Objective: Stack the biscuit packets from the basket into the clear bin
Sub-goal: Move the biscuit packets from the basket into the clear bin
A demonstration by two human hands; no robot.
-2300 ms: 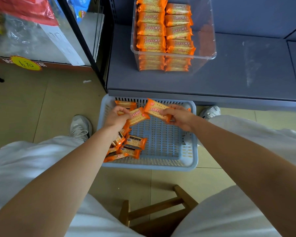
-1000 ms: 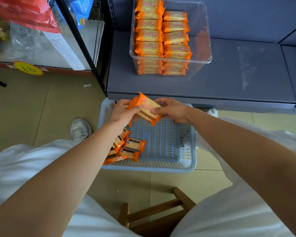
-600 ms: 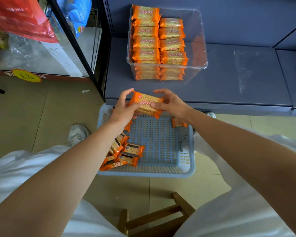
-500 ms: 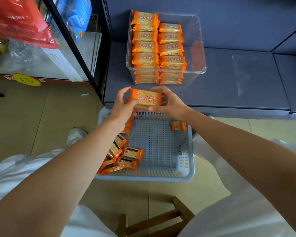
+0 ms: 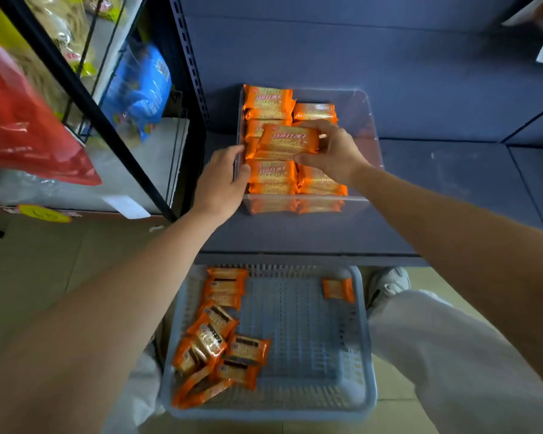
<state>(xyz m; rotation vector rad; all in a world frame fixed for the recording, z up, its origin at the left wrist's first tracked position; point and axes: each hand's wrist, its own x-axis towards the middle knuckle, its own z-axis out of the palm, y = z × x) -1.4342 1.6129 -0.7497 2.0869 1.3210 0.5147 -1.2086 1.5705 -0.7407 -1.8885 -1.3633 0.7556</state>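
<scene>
- The held biscuit packet (image 5: 288,140) has come up from over the basket, where your two hands carried it half a second ago, and now sits above the clear bin (image 5: 365,120), over the middle of the packets already stacked there.
- Your right hand (image 5: 331,151) alone grips it now, fingers closed on its right end; what looks like a second packet lies beneath the top one in the same grip, though the count is uncertain.
- Your left hand (image 5: 221,183) has let go and rests on the bin's left wall, fingers loosely curled, holding nothing; it appears to steady the bin.
- Judged from this, the carry is done and the release onto the stack is the step in hand.
- The stacked packets (image 5: 271,175) fill two columns at the bin's left; its right part is bare.
- The bin stands on the grey shelf (image 5: 452,189).
- Nearer you, the basket (image 5: 362,364) on the floor holds loose packets (image 5: 220,339) along its left side and one (image 5: 338,289) at its far right, so several trips remain.
</scene>
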